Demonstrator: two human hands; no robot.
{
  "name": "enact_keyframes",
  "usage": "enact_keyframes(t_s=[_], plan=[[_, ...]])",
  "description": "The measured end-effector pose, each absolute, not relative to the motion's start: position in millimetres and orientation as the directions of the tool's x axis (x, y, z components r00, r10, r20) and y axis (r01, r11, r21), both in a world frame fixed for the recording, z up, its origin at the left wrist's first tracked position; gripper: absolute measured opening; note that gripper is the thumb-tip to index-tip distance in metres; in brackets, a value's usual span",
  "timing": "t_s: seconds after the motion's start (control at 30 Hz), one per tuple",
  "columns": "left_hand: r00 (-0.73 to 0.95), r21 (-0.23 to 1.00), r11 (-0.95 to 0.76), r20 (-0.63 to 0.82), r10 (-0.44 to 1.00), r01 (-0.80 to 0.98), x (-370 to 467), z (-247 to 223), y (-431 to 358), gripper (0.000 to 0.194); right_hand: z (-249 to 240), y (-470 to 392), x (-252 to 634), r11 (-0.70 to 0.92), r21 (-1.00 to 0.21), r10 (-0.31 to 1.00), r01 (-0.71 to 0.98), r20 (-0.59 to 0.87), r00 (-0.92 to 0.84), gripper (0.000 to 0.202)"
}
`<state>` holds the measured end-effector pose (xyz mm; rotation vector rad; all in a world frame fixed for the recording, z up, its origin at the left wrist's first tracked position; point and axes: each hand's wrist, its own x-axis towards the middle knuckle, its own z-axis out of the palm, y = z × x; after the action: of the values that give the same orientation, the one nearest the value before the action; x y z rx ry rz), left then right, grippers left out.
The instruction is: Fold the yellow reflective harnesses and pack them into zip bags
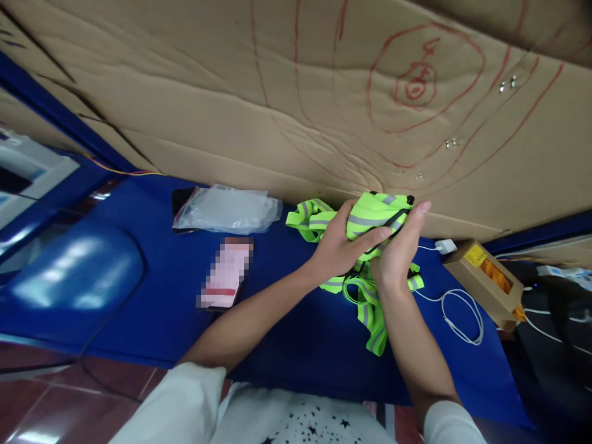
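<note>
A bundle of neon yellow-green straps (377, 213) with grey reflective stripes and black edging is held between both hands above the blue table. My left hand (340, 243) wraps its left side, thumb across the front. Against the right side presses my right hand (400, 253), its fingers pointing up and partly hidden. Loose strap ends (372, 314) hang or lie below the hands, and another looped length (309, 219) extends to the left.
On the blue table (161, 259) lie a phone (226, 274), clear plastic bags (229, 209) and a coiled white cable (462, 317). A small cardboard box (488, 283) stands at right. Behind rises a cardboard panel (208, 92) with red markings.
</note>
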<state>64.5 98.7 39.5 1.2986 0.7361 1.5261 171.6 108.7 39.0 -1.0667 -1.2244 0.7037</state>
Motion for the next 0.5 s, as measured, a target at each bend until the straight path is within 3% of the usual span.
enact_keyframes(t_s=[0.13, 0.23, 0.37, 0.5], plan=[[-0.11, 0.87, -0.466, 0.454, 0.884, -0.158, 64.4, 35.6, 98.5, 0.051, 48.4, 99.3, 151.6, 0.354, -0.935, 0.893, -0.026, 0.33, 0.307, 0.047], [-0.117, 0.836, -0.548, 0.541, 0.833, -0.032, 62.7, 40.1, 92.0, 0.057, 55.5, 86.1, 146.3, 0.407, -0.912, 0.847, 0.054, 0.399, 0.353, 0.044], [0.082, 0.833, -0.51, 0.536, 0.84, -0.213, 59.0, 52.7, 78.8, 0.063, 67.5, 70.7, 153.6, 0.492, -0.815, 0.732, 0.307, 0.578, 0.36, 0.039], [0.201, 0.84, -0.403, 0.493, 0.846, -0.363, 55.5, 57.0, 64.8, 0.087, 75.4, 59.6, 164.7, 0.494, -0.794, 0.738, 0.355, 0.598, 0.311, 0.032]])
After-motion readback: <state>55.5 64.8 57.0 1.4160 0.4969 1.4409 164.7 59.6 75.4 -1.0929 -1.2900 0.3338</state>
